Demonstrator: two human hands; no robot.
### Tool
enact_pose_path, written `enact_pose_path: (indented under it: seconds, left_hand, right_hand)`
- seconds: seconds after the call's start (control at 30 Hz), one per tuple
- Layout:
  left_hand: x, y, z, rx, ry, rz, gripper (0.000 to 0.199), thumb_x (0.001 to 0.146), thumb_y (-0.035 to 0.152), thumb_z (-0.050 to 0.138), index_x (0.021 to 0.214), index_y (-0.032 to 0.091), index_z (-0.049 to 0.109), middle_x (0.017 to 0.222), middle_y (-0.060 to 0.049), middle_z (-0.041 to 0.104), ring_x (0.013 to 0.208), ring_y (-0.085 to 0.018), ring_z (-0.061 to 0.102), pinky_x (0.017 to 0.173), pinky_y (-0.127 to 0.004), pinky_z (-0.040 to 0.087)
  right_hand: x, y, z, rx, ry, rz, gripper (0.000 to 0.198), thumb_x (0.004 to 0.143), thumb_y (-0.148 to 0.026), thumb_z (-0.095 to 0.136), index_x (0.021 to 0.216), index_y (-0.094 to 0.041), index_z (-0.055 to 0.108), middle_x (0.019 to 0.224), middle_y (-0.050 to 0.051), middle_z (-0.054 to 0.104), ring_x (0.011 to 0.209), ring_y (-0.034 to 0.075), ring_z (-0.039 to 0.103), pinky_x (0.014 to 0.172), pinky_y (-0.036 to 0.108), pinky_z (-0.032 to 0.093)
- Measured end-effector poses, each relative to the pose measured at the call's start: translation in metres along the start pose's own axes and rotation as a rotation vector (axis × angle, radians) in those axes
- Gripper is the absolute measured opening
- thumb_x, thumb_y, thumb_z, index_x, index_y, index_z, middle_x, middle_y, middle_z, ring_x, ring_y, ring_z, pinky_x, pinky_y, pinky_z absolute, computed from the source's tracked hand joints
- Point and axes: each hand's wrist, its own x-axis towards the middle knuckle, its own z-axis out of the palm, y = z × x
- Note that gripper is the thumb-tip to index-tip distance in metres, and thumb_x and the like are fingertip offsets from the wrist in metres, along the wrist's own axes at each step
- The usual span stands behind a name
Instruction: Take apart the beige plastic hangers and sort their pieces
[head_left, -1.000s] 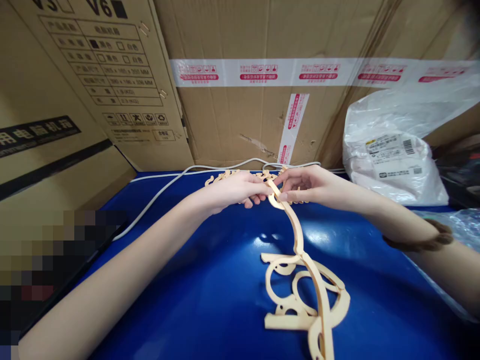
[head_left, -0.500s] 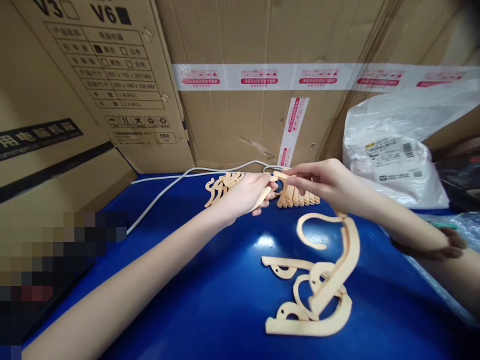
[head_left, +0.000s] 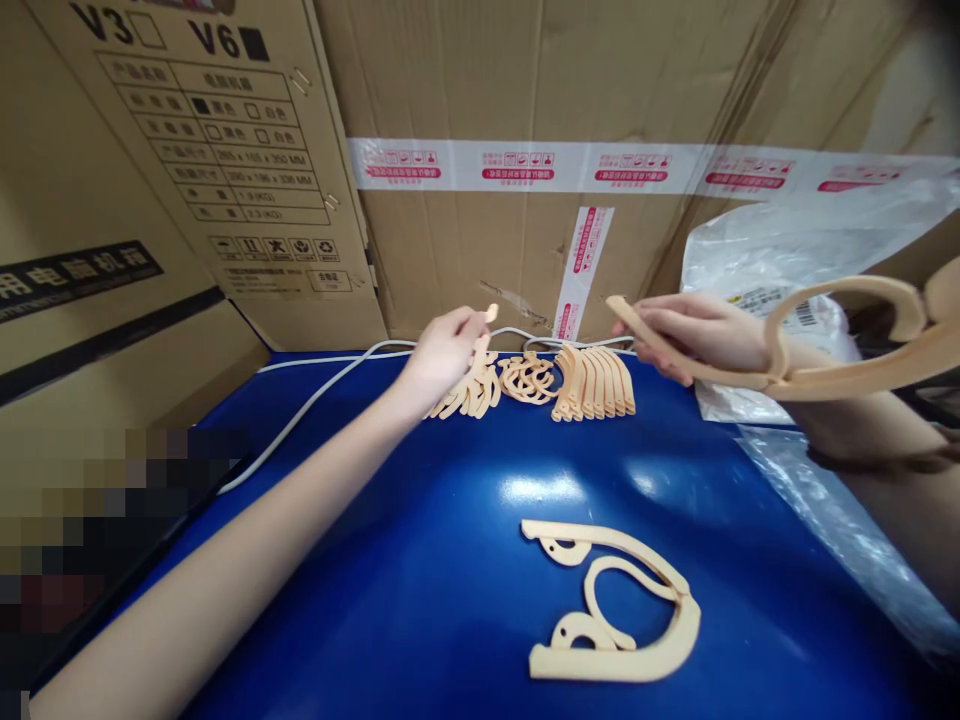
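My left hand is closed in a pinch at the back of the table, on a small curved cream hanger piece whose tip sticks up past the fingers. Just below it lies a pile of similar curved pieces. Raised at the right, my right hand grips a cream folding hanger, which reaches toward the camera and leaves the frame. Another folding hanger, with a ring-like hook in its middle, lies bent on the table at the front.
On the blue table, hook pieces and a row of hanger arms lie at the back. A white cable runs behind. Cardboard boxes wall the back and left; a plastic bag sits at right.
My hands have come apart. The right one has moved right and lifted the hanger that stood over the one lying in front. The left one has moved left, over the curved pieces.
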Motion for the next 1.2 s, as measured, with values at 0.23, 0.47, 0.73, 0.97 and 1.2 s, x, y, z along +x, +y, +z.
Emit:
enact_pose_path:
  seconds: [0.23,0.47,0.73,0.97,1.2]
  left_hand:
    - [0.029,-0.036,-0.030,0.149,-0.112,-0.204,0.022,0.084,0.020,0.061,0.063,0.014,0.062,0.050,0.002,0.047,0.042,-0.009,0.040,0.045,-0.023,0.030]
    - [0.024,-0.051,-0.021,0.419,0.051,0.047,0.021,0.083,0.025,0.066,0.099,0.012,0.064,0.096,-0.011,0.067,0.090,-0.024,0.062,0.080,-0.037,0.048]
    - [0.002,-0.011,0.047,0.638,-0.300,0.590,0.037,0.091,0.037,0.061,0.123,0.019,0.058,0.124,-0.006,0.061,0.119,-0.025,0.049,0.102,-0.037,0.039]
    - [-0.004,-0.008,0.078,0.725,-0.454,0.673,0.063,0.090,0.053,0.058,0.137,0.012,0.051,0.141,-0.014,0.052,0.130,-0.031,0.043,0.110,-0.044,0.031]
    - [-0.019,-0.012,0.074,0.734,-0.492,0.650,0.058,0.094,0.039,0.058,0.141,0.008,0.045,0.147,-0.016,0.046,0.138,-0.030,0.037,0.115,-0.044,0.024]
  right_hand:
    - [0.011,0.003,-0.003,0.362,0.086,0.274,0.024,0.085,-0.032,0.057,0.097,-0.014,0.067,0.048,-0.004,0.043,0.035,0.006,0.029,0.032,0.024,0.016]
    - [0.016,0.007,0.007,0.525,0.120,0.267,0.024,0.089,-0.023,0.046,0.102,-0.013,0.064,0.050,-0.004,0.041,0.042,0.007,0.028,0.038,0.022,0.021]
    - [0.012,-0.001,-0.006,0.639,0.209,0.190,0.030,0.097,-0.018,0.030,0.104,-0.016,0.060,0.051,-0.006,0.039,0.038,0.006,0.024,0.037,0.021,0.019]
    - [0.011,-0.002,-0.005,0.603,0.246,0.175,0.028,0.095,-0.018,0.034,0.104,-0.016,0.061,0.051,-0.005,0.040,0.039,0.007,0.025,0.037,0.021,0.020]
    - [0.010,-0.002,-0.001,0.585,0.264,0.172,0.025,0.093,-0.023,0.042,0.105,-0.017,0.063,0.054,-0.005,0.041,0.041,0.008,0.027,0.039,0.023,0.020]
